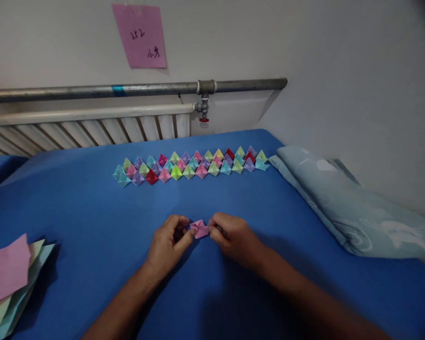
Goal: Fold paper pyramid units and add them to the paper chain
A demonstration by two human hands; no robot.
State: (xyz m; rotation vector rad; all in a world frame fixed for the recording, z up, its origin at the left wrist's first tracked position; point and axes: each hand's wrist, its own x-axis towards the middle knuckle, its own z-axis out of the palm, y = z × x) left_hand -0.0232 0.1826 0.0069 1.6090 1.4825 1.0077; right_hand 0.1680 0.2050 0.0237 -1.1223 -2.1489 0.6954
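A small folded pink paper piece (199, 229) is held between my two hands, just above the blue surface (102, 236). My left hand (170, 238) pinches its left edge between thumb and fingers. On the other side my right hand (232, 236) grips its right end, with the fingers curled in. Fold lines cross the paper's face. Beyond my hands lie rows of small folded paper boats (176, 173) in green, purple, pink, blue, red and yellow, set close together.
Coloured paper sheets (7, 269) are stacked at the lower left. A folded pale blue-green cloth (340, 203) lies along the right wall. Behind the surface are a white radiator (102, 130), a metal pipe (156, 89) and a pink note (141, 38) on the wall.
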